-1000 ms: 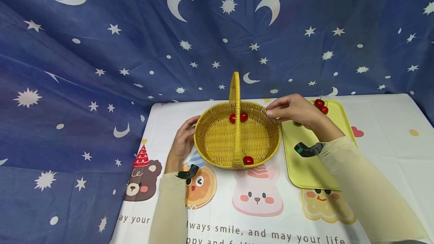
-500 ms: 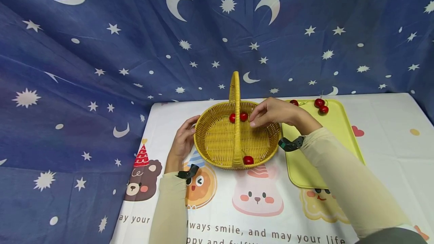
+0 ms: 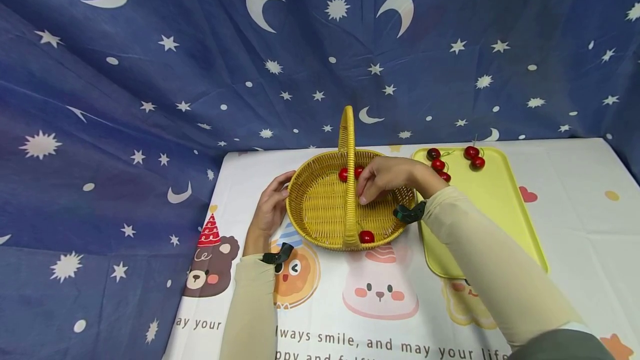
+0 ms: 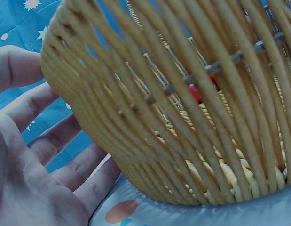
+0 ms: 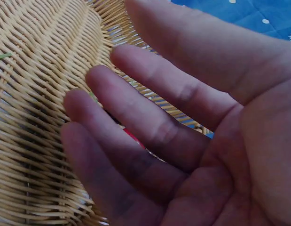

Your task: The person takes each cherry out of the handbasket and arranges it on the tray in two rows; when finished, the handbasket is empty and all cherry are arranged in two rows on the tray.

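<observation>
A yellow wicker basket with a tall arched handle stands on the table. My left hand rests against its left side, and the left wrist view shows these fingers stretched out along the weave. Over the basket's right half, my right hand reaches down inside, its fingertips near the handle. Nothing shows between its loosely bent fingers in the right wrist view. One red cherry lies left of the handle, another cherry is partly covered by the right hand, and a third cherry sits at the front.
A yellow tray lies right of the basket, partly under my right forearm. Several cherries with stems are at its back, including a dark cherry and a pair of cherries. A star-patterned blue cloth hangs behind the table.
My right hand has moved left and down from the basket's right rim into the basket, uncovering cherries on the tray. The left hand and the basket have stayed in place.
</observation>
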